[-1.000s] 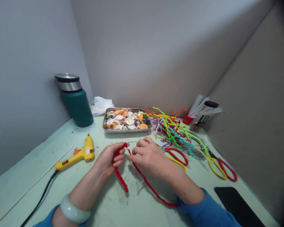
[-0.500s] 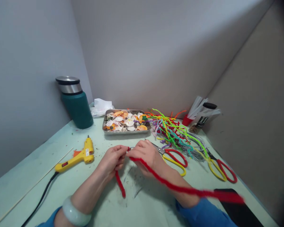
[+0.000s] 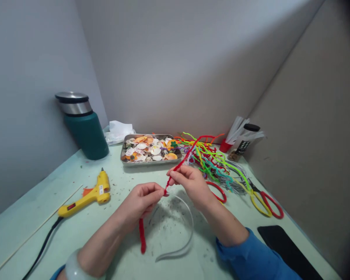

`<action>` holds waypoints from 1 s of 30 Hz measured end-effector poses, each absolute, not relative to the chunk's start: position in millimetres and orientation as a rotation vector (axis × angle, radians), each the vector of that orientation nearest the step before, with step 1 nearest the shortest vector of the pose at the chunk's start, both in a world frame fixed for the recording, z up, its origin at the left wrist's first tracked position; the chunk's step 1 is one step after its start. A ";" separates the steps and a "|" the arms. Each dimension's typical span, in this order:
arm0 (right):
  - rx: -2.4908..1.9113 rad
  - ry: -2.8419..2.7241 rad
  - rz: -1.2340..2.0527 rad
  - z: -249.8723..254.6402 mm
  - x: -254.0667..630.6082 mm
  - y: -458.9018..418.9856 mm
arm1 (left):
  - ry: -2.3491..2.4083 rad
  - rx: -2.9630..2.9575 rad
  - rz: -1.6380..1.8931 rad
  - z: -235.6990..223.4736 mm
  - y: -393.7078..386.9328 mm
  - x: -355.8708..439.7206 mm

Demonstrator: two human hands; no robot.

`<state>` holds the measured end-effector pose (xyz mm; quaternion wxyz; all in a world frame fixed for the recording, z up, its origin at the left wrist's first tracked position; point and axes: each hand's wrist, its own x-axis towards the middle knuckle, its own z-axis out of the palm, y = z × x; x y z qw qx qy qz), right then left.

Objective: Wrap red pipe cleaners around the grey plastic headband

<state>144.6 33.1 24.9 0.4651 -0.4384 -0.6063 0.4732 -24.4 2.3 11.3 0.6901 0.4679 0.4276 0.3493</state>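
Note:
My left hand (image 3: 141,202) pinches the top of a curved silver wire hoop (image 3: 184,233) where a red pipe cleaner (image 3: 141,235) is wound on; one red end hangs down below my fingers. My right hand (image 3: 192,183) is closed on the long free end of the red pipe cleaner (image 3: 186,155), which rises up and away toward the back. Both hands are close together above the pale green table (image 3: 41,202).
A metal tray (image 3: 125,160) of shells stands behind the hands, beside a heap of coloured pipe cleaners (image 3: 212,159). Two red-and-yellow scissors (image 3: 264,202) lie at right, a black phone (image 3: 286,249) near the front right. A yellow glue gun (image 3: 87,196), green flask (image 3: 83,126) and thin stick (image 3: 32,235) are at left.
My right hand has swung the pipe cleaner's long end from low at the front right up and over toward the back. The wire hoop now shows below my hands.

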 end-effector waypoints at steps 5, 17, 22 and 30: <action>-1.237 -1.520 1.135 22.5 142.0 33.6 | 0.927 1.048 0.856 14.1 -1.6 -21.8; -1.252 -1.339 1.339 15.2 141.5 38.0 | 0.926 1.145 0.973 5.7 4.7 -25.5; -1.221 -1.291 1.490 15.5 143.1 39.5 | 0.924 1.240 1.021 5.0 3.5 -26.1; -1.269 -1.445 1.519 10.0 144.2 39.6 | 0.955 1.256 0.985 1.2 5.9 -26.6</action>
